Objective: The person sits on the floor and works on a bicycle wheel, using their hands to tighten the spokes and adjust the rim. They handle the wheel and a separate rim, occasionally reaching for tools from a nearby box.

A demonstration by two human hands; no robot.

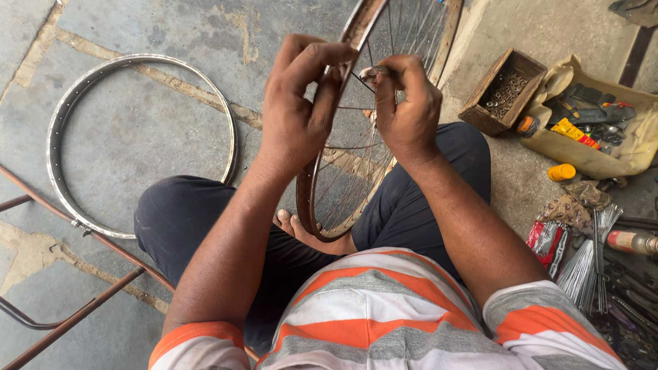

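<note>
A rusty brown spoked bicycle wheel [346, 185] stands upright on its edge between the person's knees, its lower rim resting beside a bare foot [301, 233]. The left hand [298, 109] grips the wheel's rim near the top, fingers curled over it and thumb pressed against the side. The right hand [408, 113] sits just right of the rim, thumb and fingers pinching a small metal spoke tool [373, 72] against a spoke.

Left of the wheel, a bare silver metal rim [58, 116] lies flat on the concrete floor [157, 34]. Lower left of it runs a brown metal tube frame [75, 315]. Right of the wheel sits a small wooden box of metal nipples [504, 92], beyond it a beige cloth bag of tools [593, 127]. Lower right lies a bundle of silver spokes [582, 264].
</note>
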